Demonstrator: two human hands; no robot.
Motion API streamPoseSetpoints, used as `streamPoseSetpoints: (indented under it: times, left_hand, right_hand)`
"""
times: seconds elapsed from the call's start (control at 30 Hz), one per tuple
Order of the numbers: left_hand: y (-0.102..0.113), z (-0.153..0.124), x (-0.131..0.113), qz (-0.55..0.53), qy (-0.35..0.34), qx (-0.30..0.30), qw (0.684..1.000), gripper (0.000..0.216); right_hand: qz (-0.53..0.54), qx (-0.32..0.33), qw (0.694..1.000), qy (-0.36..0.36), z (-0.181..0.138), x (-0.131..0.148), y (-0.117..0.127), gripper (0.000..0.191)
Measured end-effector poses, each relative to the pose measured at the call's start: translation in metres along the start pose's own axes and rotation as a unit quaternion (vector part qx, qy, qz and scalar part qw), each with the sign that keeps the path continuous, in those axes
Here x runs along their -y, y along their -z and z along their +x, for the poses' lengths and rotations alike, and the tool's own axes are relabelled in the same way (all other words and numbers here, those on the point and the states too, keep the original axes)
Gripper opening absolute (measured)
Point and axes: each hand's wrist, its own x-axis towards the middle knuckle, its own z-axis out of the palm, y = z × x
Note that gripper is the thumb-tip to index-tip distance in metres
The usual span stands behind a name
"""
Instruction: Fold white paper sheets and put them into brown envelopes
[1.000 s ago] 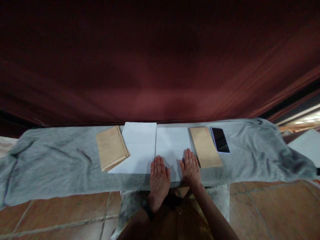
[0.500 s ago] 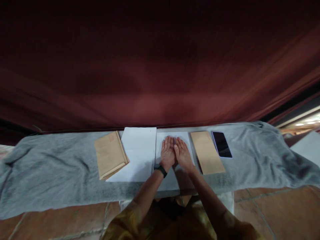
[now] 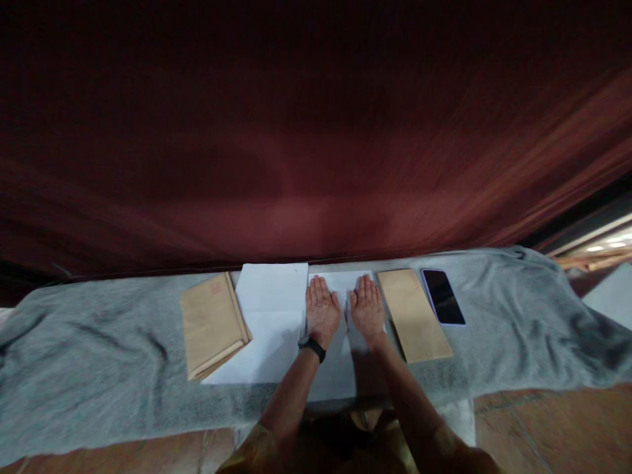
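A sheet of white paper (image 3: 332, 382) lies before me on the grey cloth. My left hand (image 3: 322, 315), with a dark watch (image 3: 313, 347) at its wrist, rests flat along the sheet's left side. Its fingers are straight and it holds nothing. My right hand (image 3: 367, 309) is stretched out flat near the sheet's right edge, also holding nothing. A gap of bare paper separates the two hands. Left of them spreads a stack of white paper (image 3: 271, 296). Close to my right hand is a brown envelope (image 3: 415, 316).
Several brown envelopes (image 3: 210, 322) overlap the paper stack's left side. A phone with a purple case (image 3: 443, 296) lies right of the single envelope. Grey cloth (image 3: 518, 316) covers the narrow table, and a dark red curtain-like surface (image 3: 296, 224) rises behind it.
My hands were together at the middle of the sheet. They have slid apart, the left hand leftward and the right hand rightward. The view has tilted slightly.
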Motion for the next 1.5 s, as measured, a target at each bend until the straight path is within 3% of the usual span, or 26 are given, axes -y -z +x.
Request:
streamPoseSetpoints:
  times: [0.13, 0.27, 0.37, 0.6, 0.9, 1.0, 1.27, 1.4, 1.5]
  left_hand:
    - [0.002, 0.010, -0.008, 0.015, -0.016, 0.009, 1.000, 0.056]
    - [-0.006, 0.019, -0.011, 0.002, -0.071, 0.049, 0.996, 0.056]
    - [-0.014, 0.020, -0.008, 0.003, -0.064, 0.049, 0.997, 0.058]
    - [-0.020, 0.015, -0.002, -0.009, -0.014, -0.014, 1.000, 0.061]
    - [-0.013, 0.013, 0.006, -0.023, 0.007, -0.032, 0.999, 0.061]
    - [-0.002, -0.005, 0.002, -0.029, -0.040, -0.014, 0.999, 0.060]
    - [0.017, -0.092, 0.000, -0.023, -0.125, 0.035, 0.991, 0.060]
    - [0.019, -0.096, 0.003, -0.017, -0.122, 0.037, 0.992, 0.060]
    - [0.019, -0.093, 0.001, -0.011, -0.118, 0.035, 0.992, 0.063]
  right_hand:
    - [0.015, 0.006, 1.000, 0.008, 0.013, 0.006, -0.001, 0.055]
    - [0.056, 0.066, 0.993, 0.080, 0.032, 0.017, -0.004, 0.057]
    - [0.049, 0.089, 0.991, 0.089, 0.036, 0.017, -0.008, 0.056]
    - [-0.005, 0.021, 0.998, 0.067, 0.023, -0.002, -0.014, 0.057]
    - [-0.022, -0.045, 0.998, 0.047, 0.018, -0.011, -0.018, 0.063]
    - [-0.032, -0.038, 0.997, 0.052, 0.017, -0.010, -0.018, 0.063]
    - [-0.037, -0.028, 0.998, 0.036, 0.021, -0.011, -0.015, 0.063]
    - [-0.028, -0.010, 0.999, 0.024, 0.024, -0.003, -0.006, 0.062]
    - [-0.014, 0.022, 0.999, 0.044, 0.006, 0.013, 0.004, 0.058]
